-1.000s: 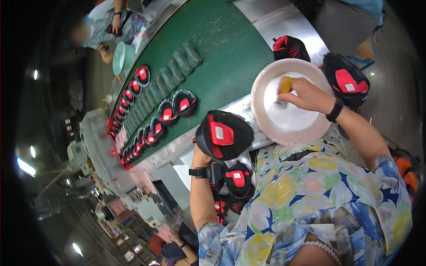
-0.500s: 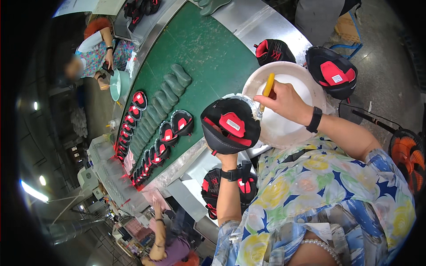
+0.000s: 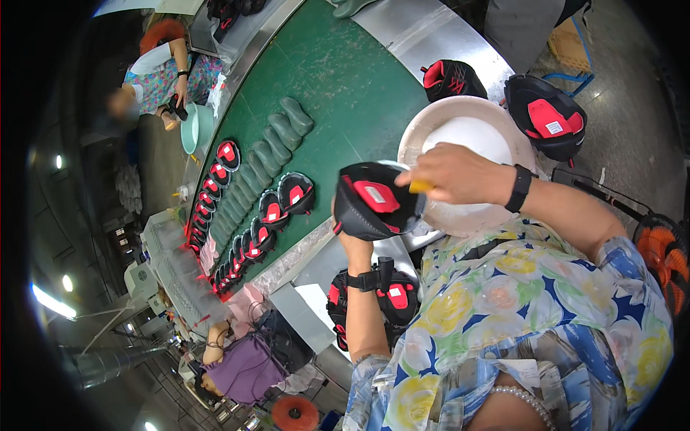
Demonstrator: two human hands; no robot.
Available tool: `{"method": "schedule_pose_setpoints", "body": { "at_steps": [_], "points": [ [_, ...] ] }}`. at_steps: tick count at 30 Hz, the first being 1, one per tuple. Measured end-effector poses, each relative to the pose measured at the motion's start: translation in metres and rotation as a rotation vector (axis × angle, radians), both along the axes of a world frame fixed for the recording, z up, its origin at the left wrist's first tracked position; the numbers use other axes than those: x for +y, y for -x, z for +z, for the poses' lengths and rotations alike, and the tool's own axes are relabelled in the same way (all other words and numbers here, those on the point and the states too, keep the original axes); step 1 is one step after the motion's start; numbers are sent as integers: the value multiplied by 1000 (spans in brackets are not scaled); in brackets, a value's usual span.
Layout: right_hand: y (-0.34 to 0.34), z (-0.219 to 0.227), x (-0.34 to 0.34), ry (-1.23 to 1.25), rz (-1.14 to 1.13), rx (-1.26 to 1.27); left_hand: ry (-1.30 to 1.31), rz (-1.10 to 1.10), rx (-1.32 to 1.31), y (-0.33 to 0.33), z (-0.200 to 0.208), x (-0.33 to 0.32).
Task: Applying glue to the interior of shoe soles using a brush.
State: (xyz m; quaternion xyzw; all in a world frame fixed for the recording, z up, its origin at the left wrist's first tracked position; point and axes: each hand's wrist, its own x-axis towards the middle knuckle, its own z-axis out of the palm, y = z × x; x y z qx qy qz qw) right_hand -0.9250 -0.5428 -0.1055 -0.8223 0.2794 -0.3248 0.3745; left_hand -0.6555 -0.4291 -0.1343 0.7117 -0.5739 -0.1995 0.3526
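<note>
Yellow brush handle (image 3: 421,186), now tipped flatter, is staying pinched in the right hand (image 3: 460,174), suggesting continuing rim work on the shoe upper (image 3: 368,215) the left hand (image 3: 353,248) is gripping over the near edge of the tabletop (image 3: 345,93).

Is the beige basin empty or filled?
Not empty: a white substance shows inside the basin, below its rim; the right hand hides part. Depth unclear.

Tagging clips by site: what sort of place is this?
Probably a shoe factory's assembly line: rows of black-and-red shoe uppers and grey-green sole-shaped pieces lie on a green, conveyor-like surface, and the left hand holds another upper.
</note>
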Motion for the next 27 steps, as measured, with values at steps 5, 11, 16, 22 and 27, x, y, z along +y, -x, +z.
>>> {"method": "schedule_pose_setpoints", "body": {
  "at_steps": [5, 11, 16, 22, 27],
  "points": [
    [-19, 4, 14, 340, 422, 499, -698, 41, 1126, 19, -11, -7],
    [3, 13, -12, 1, 45, -171, -711, -152, 1484, 34, -38, 22],
    [-30, 10, -5, -7, 171, -358, -774, -50, 1582, 78, -13, 8],
    [-11, -22, -21, -160, 193, -31, -725, 96, 1958, 61, -22, 11],
    [12, -14, -25, -454, 275, 180, -695, 172, 1922, 44, -40, 23]
  ]
}}
